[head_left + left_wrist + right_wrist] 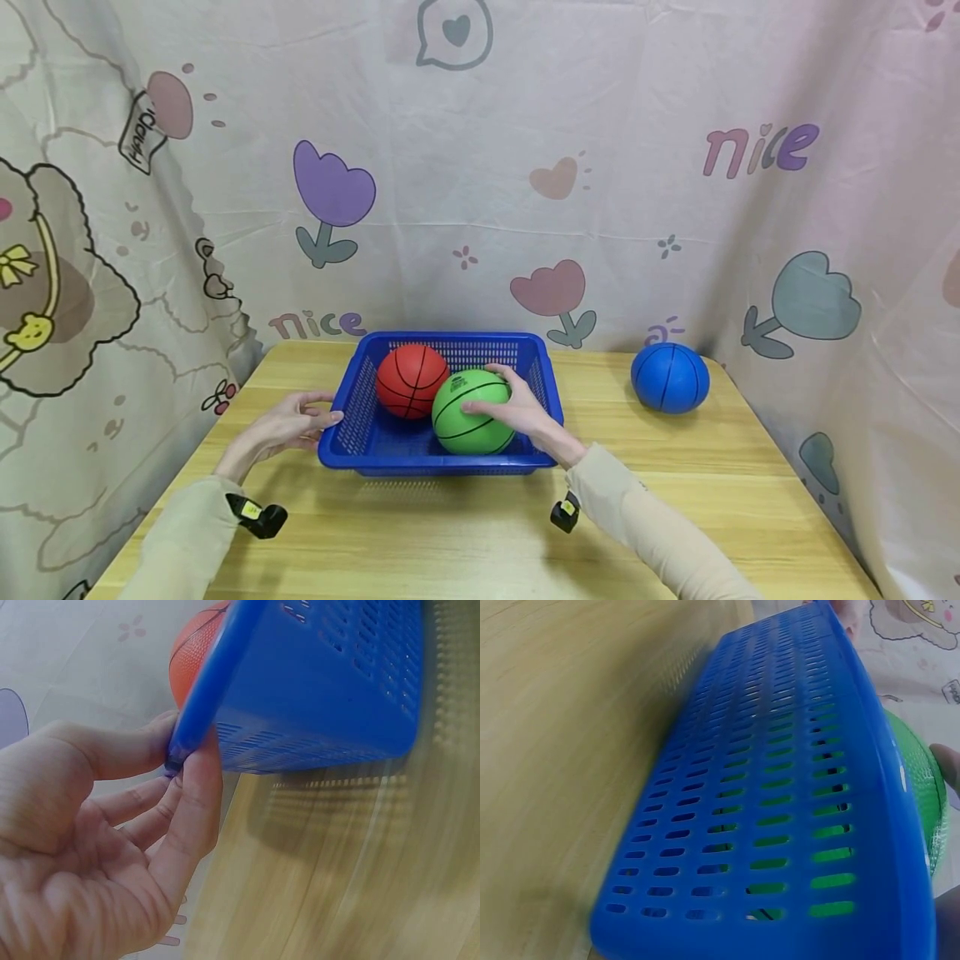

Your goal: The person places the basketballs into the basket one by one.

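- Head view: my left hand (288,423) pinches the left rim of the blue basket (442,462).
- Red ball (407,379): inside, toward the back-left corner.
- Green ball (467,429): inside, near the front edge, gripped by my right hand (527,411).
- Blue ball (670,377): near the desk (375,542)'s back-right corner.

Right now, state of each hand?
Left hand: closed, pinching the basket rim.
Right hand: closed, holding the green ball.

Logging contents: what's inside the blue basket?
Blue basket: red ball, green ball with the right hand on it. The balls hide part of the basket floor; can't see beneath them.
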Action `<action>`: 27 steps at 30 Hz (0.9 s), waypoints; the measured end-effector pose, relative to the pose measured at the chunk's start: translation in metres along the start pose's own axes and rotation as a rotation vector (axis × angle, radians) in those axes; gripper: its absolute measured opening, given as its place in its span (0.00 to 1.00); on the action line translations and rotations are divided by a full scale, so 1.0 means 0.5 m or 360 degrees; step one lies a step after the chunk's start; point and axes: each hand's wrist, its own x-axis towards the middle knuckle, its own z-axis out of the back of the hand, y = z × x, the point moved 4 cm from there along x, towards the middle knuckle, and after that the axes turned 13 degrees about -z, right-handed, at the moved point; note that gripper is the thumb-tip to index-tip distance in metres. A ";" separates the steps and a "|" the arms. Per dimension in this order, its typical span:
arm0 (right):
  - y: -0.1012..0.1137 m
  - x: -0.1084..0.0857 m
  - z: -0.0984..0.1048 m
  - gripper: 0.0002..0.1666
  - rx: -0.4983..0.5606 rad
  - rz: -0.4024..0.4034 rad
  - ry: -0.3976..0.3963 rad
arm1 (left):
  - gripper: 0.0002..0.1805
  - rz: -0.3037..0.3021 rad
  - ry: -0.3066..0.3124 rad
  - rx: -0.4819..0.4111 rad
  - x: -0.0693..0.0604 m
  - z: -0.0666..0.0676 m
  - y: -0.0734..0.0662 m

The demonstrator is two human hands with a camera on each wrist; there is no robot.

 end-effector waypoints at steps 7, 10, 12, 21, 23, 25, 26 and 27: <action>-0.008 0.004 -0.004 0.49 -0.0007 0.0002 0.0016 | 0.41 -0.0001 -0.0002 -0.0002 -0.001 -0.002 -0.003; -0.010 0.007 -0.006 0.48 -0.0006 -0.0001 0.0026 | 0.41 0.0000 -0.0005 0.0000 0.000 -0.002 -0.003; -0.011 0.008 -0.007 0.49 -0.0011 -0.0005 0.0030 | 0.41 0.0000 -0.0005 -0.0005 0.000 -0.002 -0.002; -0.014 0.014 -0.021 0.52 -0.0011 -0.0046 0.0061 | 0.41 -0.0007 0.0016 -0.0044 0.001 -0.001 0.000; -0.013 0.014 -0.025 0.52 -0.0005 -0.0046 0.0071 | 0.41 -0.0007 0.0018 -0.0048 0.001 -0.001 0.000; -0.012 0.014 -0.029 0.53 -0.0001 -0.0036 0.0092 | 0.41 -0.0004 0.0017 -0.0056 0.001 -0.001 -0.001; -0.012 0.014 -0.031 0.53 0.0005 -0.0036 0.0103 | 0.41 -0.0003 0.0016 -0.0055 0.001 -0.001 -0.001; -0.011 0.013 -0.033 0.53 0.0009 -0.0033 0.0111 | 0.41 -0.0001 0.0012 -0.0051 0.001 -0.001 -0.001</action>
